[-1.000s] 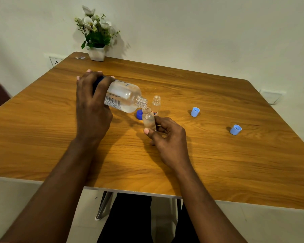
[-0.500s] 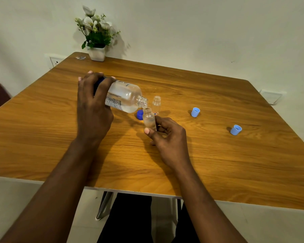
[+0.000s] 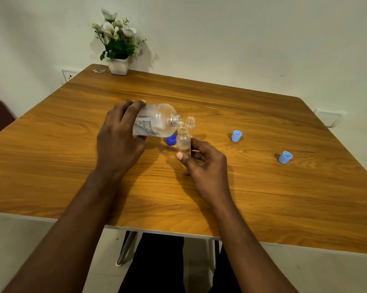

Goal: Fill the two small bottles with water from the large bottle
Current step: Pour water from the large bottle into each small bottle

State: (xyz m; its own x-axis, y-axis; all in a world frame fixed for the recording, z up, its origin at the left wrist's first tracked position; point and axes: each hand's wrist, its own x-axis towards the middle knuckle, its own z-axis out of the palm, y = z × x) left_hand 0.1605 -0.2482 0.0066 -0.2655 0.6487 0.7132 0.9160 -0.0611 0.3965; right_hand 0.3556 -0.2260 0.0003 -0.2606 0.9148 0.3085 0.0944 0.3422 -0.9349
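Note:
My left hand [image 3: 119, 140] grips the large clear bottle [image 3: 155, 121] by its base and holds it tipped almost flat, its open neck just above the mouth of a small clear bottle [image 3: 183, 141]. My right hand [image 3: 203, 163] holds that small bottle upright on the table [image 3: 263, 197], thumb and fingers around its lower part. The second small bottle [image 3: 190, 122] stands open right behind it. A dark blue cap [image 3: 171, 140] lies under the large bottle's neck.
Two light blue caps lie on the table to the right, one [image 3: 236, 136] nearer the bottles and one [image 3: 285, 157] farther out. A white pot of flowers [image 3: 117, 50] stands at the far left corner.
The large bottle stays tipped over the small one with barely any shift. Both hands keep their grip.

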